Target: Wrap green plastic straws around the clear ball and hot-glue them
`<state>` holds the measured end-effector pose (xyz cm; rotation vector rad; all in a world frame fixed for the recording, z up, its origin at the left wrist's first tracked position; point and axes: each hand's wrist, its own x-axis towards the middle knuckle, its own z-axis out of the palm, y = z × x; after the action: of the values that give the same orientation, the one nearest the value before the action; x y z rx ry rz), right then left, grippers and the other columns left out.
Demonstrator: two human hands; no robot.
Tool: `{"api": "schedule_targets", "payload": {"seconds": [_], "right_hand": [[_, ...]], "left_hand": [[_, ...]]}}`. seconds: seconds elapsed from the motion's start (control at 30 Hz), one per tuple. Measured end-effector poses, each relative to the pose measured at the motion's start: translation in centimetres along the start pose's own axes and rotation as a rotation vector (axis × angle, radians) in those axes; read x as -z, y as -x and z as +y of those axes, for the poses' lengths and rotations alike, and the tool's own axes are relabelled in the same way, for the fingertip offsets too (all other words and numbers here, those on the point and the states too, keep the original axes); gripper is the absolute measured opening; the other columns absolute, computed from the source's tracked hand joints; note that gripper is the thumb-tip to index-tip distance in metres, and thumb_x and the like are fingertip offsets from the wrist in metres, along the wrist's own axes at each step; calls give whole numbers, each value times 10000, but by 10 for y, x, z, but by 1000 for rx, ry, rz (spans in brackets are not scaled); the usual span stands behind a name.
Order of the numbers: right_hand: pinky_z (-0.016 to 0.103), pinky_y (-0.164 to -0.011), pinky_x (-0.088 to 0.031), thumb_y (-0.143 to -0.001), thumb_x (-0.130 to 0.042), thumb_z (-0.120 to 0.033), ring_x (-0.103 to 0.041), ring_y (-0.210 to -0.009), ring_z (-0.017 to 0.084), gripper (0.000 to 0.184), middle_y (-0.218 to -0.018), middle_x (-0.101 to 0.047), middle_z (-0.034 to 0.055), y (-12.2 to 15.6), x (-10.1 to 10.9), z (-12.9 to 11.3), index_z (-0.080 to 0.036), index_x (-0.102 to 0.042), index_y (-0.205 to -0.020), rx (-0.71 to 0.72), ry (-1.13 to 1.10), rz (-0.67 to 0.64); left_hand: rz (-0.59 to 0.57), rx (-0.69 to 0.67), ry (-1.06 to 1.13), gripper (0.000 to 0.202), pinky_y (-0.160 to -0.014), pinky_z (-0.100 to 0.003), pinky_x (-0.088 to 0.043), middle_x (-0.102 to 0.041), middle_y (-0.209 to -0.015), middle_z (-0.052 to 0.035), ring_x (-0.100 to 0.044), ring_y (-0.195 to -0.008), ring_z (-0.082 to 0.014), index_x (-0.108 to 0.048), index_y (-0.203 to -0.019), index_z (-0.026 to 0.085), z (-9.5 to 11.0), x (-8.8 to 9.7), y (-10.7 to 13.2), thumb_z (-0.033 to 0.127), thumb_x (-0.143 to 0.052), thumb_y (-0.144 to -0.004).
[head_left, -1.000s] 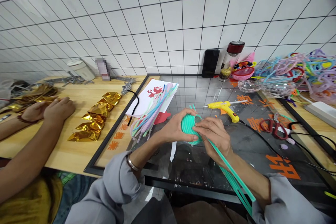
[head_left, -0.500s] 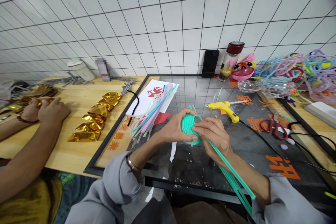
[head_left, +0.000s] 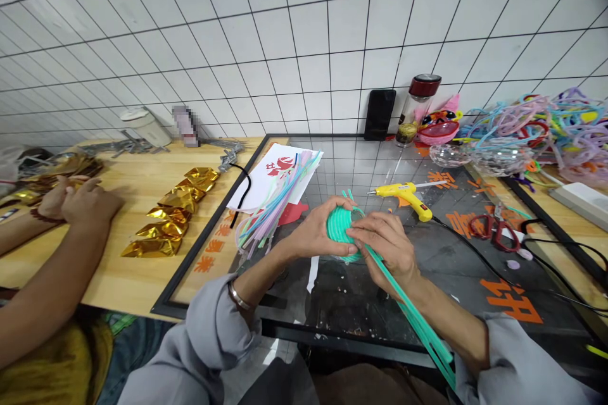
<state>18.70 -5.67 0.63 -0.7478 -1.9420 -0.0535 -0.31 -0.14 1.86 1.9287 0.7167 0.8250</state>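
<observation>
While working over glass tabletop (head_left: 456, 266), closed left hand (head_left: 313, 234) round green coil (head_left: 337, 228) at centre, 9 o'clock of right hand (head_left: 389, 250); pinched trailing green tubes (head_left: 418, 323) there, running toward 5 o'clock. Best pulled taut, turns laid flush.

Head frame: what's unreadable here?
Head view only.
- Teal coil: core and winding point, covered by left hand and right hand, both closed on it.
- Teal strips: tail ends, lost at the right sleeve.
- Object by the wall: pixelated.
- Co-worker's hands: what they hold, covered by the hands themselves.
</observation>
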Motion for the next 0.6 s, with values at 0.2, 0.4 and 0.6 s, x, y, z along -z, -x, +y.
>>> {"api": "schedule_targets", "payload": {"seconds": [0.2,0.4,0.6], "right_hand": [[437,-870,-486,-895,-482,-19,-596,-1007,231,418,-1053,-679,84,-1,5,-5,-220,-621,-1234,-100,-91,2],[466,-947,-472,-990,-473,-256,-596,-1082,248,293,-1120,-645,101,1,4,8,-206,-633,-1231,-487,-105,-34],[443,-978,-483,-1020,-434,-395,-609,-1123,239,346,-1168,-654,95,3,0,15,-229,-640,-1242,-591,-271,-149]], "left_hand": [[8,27,2,632,-1066,-429,-423,-590,-1262,-88,-559,-1223,-298,-513,-1106,219,0,-1,1,289,-868,-588],[17,30,-4,671,-1072,-458,-419,-571,-1272,-94,-549,-1229,-311,-507,-1124,220,-2,-1,1,316,-881,-575],[44,67,-56,774,-1045,-448,-437,-546,-1288,-91,-547,-1203,-301,-474,-1225,223,2,-2,3,348,-874,-574]]}}
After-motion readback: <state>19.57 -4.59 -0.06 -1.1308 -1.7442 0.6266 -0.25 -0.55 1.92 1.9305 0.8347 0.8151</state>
